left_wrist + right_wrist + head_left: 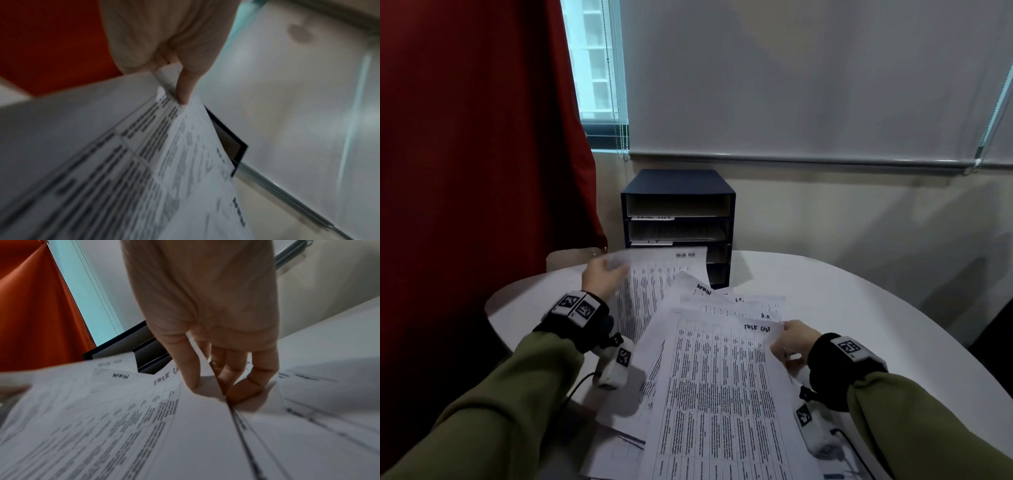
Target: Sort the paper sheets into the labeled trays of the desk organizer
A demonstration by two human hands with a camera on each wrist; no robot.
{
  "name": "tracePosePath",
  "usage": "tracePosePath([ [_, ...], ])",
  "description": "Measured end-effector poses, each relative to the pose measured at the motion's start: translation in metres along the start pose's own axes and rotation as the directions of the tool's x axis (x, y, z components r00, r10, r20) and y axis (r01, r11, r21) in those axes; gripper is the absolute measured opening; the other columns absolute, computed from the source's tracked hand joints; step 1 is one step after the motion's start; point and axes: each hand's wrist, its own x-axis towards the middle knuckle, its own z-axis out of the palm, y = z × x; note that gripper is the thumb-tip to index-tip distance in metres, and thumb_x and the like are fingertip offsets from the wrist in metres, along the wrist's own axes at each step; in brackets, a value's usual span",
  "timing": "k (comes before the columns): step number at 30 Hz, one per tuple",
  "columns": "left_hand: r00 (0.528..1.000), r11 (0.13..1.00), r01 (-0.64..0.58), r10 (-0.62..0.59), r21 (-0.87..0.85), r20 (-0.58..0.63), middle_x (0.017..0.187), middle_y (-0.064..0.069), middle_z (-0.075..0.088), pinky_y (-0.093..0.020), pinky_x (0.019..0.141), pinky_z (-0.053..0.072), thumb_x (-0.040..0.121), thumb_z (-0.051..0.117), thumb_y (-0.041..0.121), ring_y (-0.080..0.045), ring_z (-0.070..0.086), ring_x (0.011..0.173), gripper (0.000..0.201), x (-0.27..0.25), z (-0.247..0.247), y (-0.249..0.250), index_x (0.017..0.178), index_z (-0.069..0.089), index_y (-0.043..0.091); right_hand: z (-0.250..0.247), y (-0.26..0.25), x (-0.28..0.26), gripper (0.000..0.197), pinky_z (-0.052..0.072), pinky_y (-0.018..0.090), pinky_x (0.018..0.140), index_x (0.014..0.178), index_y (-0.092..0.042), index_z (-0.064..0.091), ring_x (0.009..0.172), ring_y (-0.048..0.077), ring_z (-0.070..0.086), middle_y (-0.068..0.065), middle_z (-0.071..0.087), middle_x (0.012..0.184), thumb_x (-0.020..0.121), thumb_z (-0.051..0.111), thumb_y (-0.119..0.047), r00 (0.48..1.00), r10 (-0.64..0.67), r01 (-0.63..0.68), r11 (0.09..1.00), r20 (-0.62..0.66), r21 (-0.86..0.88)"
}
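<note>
Two sheets (717, 394) read "TASK LIST"; another (690, 286) "ADMIN".

On the table (825, 291) in front of you, the desk organizer (678, 219) stands at 12 o'clock, against the far edge, with the curtain (476, 137) to its left at 10 o'clock and the blind (808, 78) behind it. The spread of paper sheets (739, 305) lies between you and the organizer. Your left hand (602, 275) is at 11 o'clock, pinching a sheet (654, 277) whose far edge overlaps the organizer's lower trays. Your right hand (792, 344) is at 1 o'clock, pinching the right edge of the nearest sheet (715, 394), which lies on top of the spread
</note>
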Motion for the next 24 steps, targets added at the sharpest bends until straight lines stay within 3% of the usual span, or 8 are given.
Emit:
tracePosePath([
  [2, 0.971, 0.974, -0.227, 0.224, -0.027, -0.090, 0.080, 0.001, 0.058, -0.024, 0.065, 0.044, 0.094, 0.054, 0.017, -0.020, 0.055, 0.086, 0.011, -0.012, -0.007, 0.030, 0.102, 0.061, 0.017, 0.001, 0.000, -0.002, 0.028, 0.035, 0.019, 0.047, 0.064, -0.005, 0.053, 0.054, 0.020, 0.046, 0.011, 0.047, 0.060, 0.065, 0.040, 0.020, 1.000, -0.012, 0.012, 1.000, -0.009, 0.017],
  [5, 0.802, 0.837, -0.544, 0.539, 0.058, -0.256, 0.088, -0.008, 0.064, -0.029, 0.070, 0.045, 0.098, 0.047, 0.026, -0.020, 0.059, 0.082, 0.027, -0.016, -0.022, 0.064, 0.109, 0.064, 0.008, 0.002, 0.000, -0.008, 0.027, 0.036, 0.018, 0.047, 0.067, -0.006, 0.054, 0.052, 0.019, 0.046, 0.009, 0.048, 0.061, 0.073, 0.039, 0.016, 0.999, -0.039, 0.038, 0.998, 0.009, 0.054],
  [7, 0.677, 0.745, -0.660, 0.646, 0.099, -0.353, 0.084, -0.017, 0.065, -0.031, 0.063, 0.046, 0.100, 0.041, 0.027, -0.022, 0.060, 0.073, 0.028, -0.015, -0.031, 0.083, 0.105, 0.061, 0.007, -0.001, 0.000, -0.013, 0.027, 0.034, 0.017, 0.047, 0.072, -0.008, 0.058, 0.052, 0.017, 0.045, 0.007, 0.049, 0.063, 0.078, 0.040, 0.012, 0.997, -0.071, 0.067, 0.993, 0.043, 0.093],
  [9, 0.632, 0.713, -0.698, 0.657, 0.067, -0.411, 0.073, -0.014, 0.058, -0.025, 0.055, 0.042, 0.101, 0.037, 0.029, -0.008, 0.053, 0.061, 0.027, -0.013, -0.037, 0.099, 0.097, 0.056, 0.009, -0.004, -0.001, -0.020, 0.029, 0.033, 0.018, 0.048, 0.085, -0.008, 0.062, 0.055, 0.017, 0.043, 0.006, 0.048, 0.066, 0.083, 0.041, 0.011, 0.990, -0.120, 0.103, 0.974, 0.070, 0.203],
  [13, 0.721, 0.731, -0.673, 0.615, -0.112, -0.319, 0.072, 0.010, 0.051, -0.013, 0.059, 0.041, 0.100, 0.036, 0.028, 0.006, 0.048, 0.062, 0.019, -0.005, -0.039, 0.114, 0.096, 0.053, 0.020, -0.016, -0.003, -0.026, 0.021, 0.044, 0.030, 0.065, 0.102, -0.016, 0.062, 0.078, 0.022, 0.053, 0.005, 0.057, 0.086, 0.094, 0.050, -0.001, 0.949, -0.308, 0.260, 0.884, 0.067, 0.388],
  [17, 0.838, 0.826, -0.521, 0.543, -0.215, 0.055, 0.109, -0.015, 0.061, -0.036, 0.089, 0.047, 0.095, 0.038, 0.002, -0.023, 0.058, 0.098, 0.031, 0.008, -0.022, 0.100, 0.119, 0.056, 0.008, -0.032, -0.022, -0.032, 0.016, 0.049, 0.030, 0.066, 0.104, -0.017, 0.064, 0.080, 0.015, 0.059, 0.000, 0.063, 0.090, 0.096, 0.052, -0.009, 0.911, -0.412, 0.343, 0.755, -0.002, 0.558],
  [20, 0.874, 0.910, -0.258, 0.363, -0.324, 0.322, 0.102, -0.010, 0.060, -0.023, 0.070, 0.053, 0.101, 0.038, 0.012, -0.019, 0.058, 0.087, 0.020, -0.009, -0.003, 0.084, 0.111, 0.056, 0.011, -0.036, -0.045, -0.037, 0.022, 0.054, 0.033, 0.073, 0.115, -0.006, 0.059, 0.086, 0.019, 0.060, 0.008, 0.066, 0.098, 0.094, 0.052, -0.007, 0.884, -0.467, 0.371, 0.687, -0.012, 0.625],
  [24, 0.882, 0.897, 0.022, 0.190, -0.441, 0.432, 0.107, -0.009, 0.064, -0.033, 0.073, 0.056, 0.100, 0.041, 0.019, -0.024, 0.061, 0.097, 0.027, -0.019, 0.013, 0.072, 0.122, 0.054, 0.009, -0.027, -0.067, -0.042, 0.026, 0.048, 0.044, 0.086, 0.116, -0.001, 0.056, 0.092, 0.025, 0.060, 0.014, 0.065, 0.105, 0.091, 0.056, -0.008, 0.876, -0.482, 0.389, 0.701, -0.005, 0.598],
])
